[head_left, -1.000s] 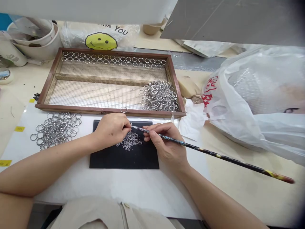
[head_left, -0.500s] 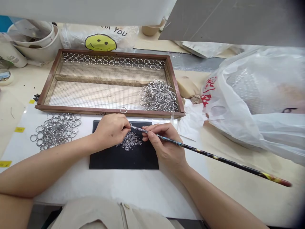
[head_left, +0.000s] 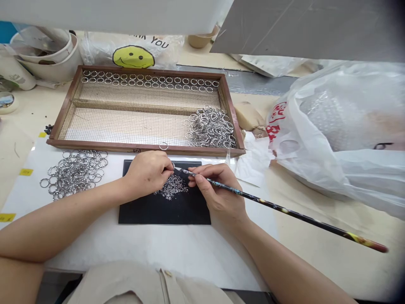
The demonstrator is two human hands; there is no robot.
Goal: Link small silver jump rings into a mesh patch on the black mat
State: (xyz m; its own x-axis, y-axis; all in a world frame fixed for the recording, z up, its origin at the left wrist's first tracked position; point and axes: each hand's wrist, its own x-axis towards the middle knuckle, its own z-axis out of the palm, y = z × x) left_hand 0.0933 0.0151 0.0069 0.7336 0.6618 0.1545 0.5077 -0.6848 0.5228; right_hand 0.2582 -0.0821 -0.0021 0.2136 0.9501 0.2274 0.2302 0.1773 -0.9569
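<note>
My left hand (head_left: pixel 150 173) is closed in a pinch on a small silver ring (head_left: pixel 173 165), mostly hidden by the fingers. My right hand (head_left: pixel 221 188) grips a long, thin, dark patterned stick (head_left: pixel 278 208) with a pale pointed tip, like a pencil; its reddish end sticks out far to the right. The tip meets or nearly meets the ring. Under both hands lies a black mat (head_left: pixel 164 214), bearing a heap of tiny shiny stones or beads (head_left: pixel 171 188). A pile of silver rings (head_left: pixel 77 173) rests on the white sheet, left of the mat.
Behind the mat stands a wooden mesh-bottomed tray (head_left: pixel 145 148), with rings in two rows at its back and a ring heap (head_left: pixel 211 126) at its right. One ring (head_left: pixel 163 146) leans at its front edge. A white plastic bag (head_left: pixel 329 131) bulges at the right; white tubs (head_left: pixel 53 63) stand back left.
The stick's far end has dipped slightly, its tip staying by the ring. My left hand has hardly moved.
</note>
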